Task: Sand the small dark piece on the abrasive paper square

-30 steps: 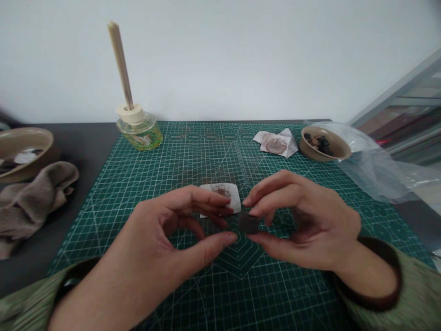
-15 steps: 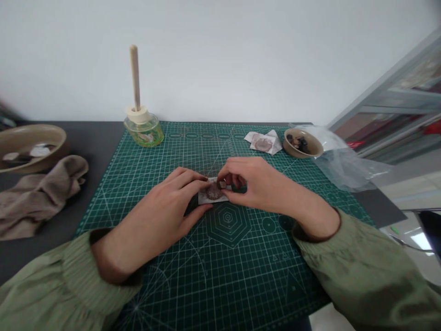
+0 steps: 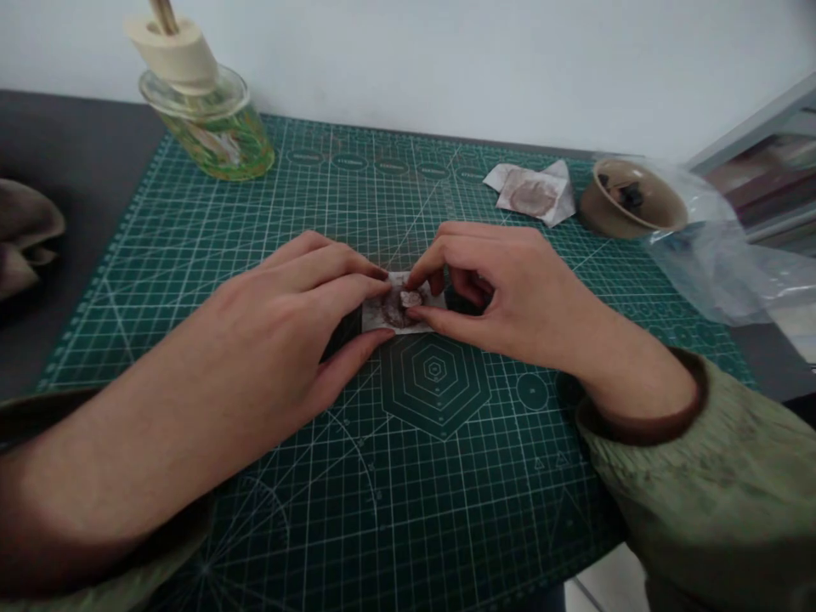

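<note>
A small piece of whitish paper (image 3: 401,321) with a dark brown, roundish stain lies on the green cutting mat (image 3: 439,501). My left hand (image 3: 286,319) holds it down, fingers on its upper left part and thumb at its near edge. Between thumb and fingertips of my right hand (image 3: 497,293) sits a small stone-like chip (image 3: 411,298) with a pale, rough face. The chip is low over the stain and appears to touch the paper. My fingers partly hide both the chip and the paper.
At the back left stands a glass jar (image 3: 223,136) with a cream collar and a wooden stick. More stained paper (image 3: 532,194) lies back right, beside a tan bowl (image 3: 615,208) of dark bits and a clear plastic bag (image 3: 694,272). A brown cloth (image 3: 25,225) is far left.
The view has moved closer and tilted down, so the left bowl has left the picture. The chip's pale face now shows more. Both hands stay at the paper.
</note>
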Demonstrator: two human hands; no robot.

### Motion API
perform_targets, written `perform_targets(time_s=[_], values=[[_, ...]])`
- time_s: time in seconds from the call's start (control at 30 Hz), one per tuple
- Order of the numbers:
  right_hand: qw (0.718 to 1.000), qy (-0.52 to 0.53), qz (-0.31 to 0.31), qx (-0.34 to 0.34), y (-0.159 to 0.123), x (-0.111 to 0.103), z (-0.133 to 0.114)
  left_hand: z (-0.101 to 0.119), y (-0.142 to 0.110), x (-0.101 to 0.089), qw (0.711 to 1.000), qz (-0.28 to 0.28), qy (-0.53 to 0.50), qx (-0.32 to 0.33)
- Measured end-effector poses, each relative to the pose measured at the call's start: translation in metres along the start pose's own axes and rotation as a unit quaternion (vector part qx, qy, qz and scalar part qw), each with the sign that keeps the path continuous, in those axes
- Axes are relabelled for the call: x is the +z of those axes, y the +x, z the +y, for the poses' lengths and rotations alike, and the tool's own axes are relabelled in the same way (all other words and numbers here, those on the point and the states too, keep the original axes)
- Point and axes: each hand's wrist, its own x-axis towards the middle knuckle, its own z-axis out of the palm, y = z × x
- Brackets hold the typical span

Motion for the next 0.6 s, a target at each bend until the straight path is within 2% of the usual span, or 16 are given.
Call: perform_targets(time_s=[0.47, 0.6], values=[[1.0, 0.014, 0.01, -0.001, 0.0013, 0.0019, 0.0009, -0.0008, -0.0015, 0.0006, 1.0, 0.013, 0.024, -0.001], [1.0, -0.001, -0.001, 0.017, 0.0018, 0.0002, -0.0013, -0.0007, -0.0048, 0.0013, 1.0, -0.004, 0.019, -0.022]])
